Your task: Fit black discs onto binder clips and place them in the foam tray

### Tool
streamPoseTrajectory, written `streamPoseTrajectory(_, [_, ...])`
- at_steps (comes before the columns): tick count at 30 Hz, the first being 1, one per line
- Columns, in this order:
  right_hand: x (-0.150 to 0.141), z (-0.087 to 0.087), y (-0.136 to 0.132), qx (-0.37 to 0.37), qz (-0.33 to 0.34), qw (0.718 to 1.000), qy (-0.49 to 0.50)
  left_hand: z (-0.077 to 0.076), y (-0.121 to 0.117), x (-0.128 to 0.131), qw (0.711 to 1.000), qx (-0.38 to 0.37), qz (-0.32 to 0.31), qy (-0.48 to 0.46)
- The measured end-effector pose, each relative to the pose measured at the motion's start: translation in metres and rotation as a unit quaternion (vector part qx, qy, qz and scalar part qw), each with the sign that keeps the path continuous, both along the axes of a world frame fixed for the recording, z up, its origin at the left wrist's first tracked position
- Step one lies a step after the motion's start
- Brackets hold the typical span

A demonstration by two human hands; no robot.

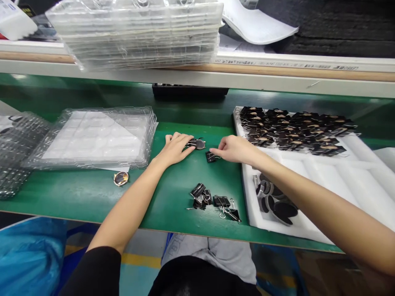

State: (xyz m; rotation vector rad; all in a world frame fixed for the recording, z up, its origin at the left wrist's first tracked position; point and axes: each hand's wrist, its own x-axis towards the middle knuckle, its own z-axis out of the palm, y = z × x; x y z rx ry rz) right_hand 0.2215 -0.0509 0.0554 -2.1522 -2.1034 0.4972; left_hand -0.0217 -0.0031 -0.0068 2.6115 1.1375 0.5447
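Pinching a boxy, wire-handled black clip (210, 157) on the smooth green table (171, 193), the right hand (232, 149) is bending right of a round dark disc (200, 144); the left hand (176, 149) is curving at its left, grip unclear.

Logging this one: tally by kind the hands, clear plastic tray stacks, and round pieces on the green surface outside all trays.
Hands: 2 (left hand, right hand)
Clear tray stacks: 3 (shelf stack, bench stack, left-edge stack)
Round pieces: 2 (farther piece, nearer piece)
Total: 7
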Motion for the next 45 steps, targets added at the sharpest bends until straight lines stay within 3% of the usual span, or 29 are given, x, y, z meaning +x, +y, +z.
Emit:
streamPoseTrajectory(5, [-0.009, -0.025, 0.03, 0.195, -0.052, 0.975, 0.096, 0.002, 0.001, 0.0, 1.0, -0.016, 0.017, -0.017])
streamPoseTrajectory(10, [-0.026, -0.063, 0.052, 0.159, -0.136, 0.974, 0.088, 0.002, -0.001, 0.0, 1.0, -0.004, 0.008, -0.009])
streamPoseTrajectory(13, [-0.025, -0.075, 0.054, 0.14, -0.17, 0.972, 0.081, 0.001, -0.002, 0.001, 1.0, 0.001, -0.003, -0.003])
streamPoseTrajectory(21, [-0.014, -0.079, 0.046, 0.154, -0.164, 0.973, 0.055, 0.0, 0.001, 0.0, 0.998, -0.055, -0.032, -0.021])
streamPoseTrajectory(27, [-0.014, -0.079, 0.044, 0.155, -0.188, 0.969, 0.038, 0.005, -0.01, 0.009, 0.994, -0.087, -0.068, -0.023])
streamPoseTrajectory(45, [-0.012, -0.081, 0.044, 0.154, -0.19, 0.969, 0.037, 0.002, -0.015, 0.016, 0.995, -0.057, -0.087, -0.006])
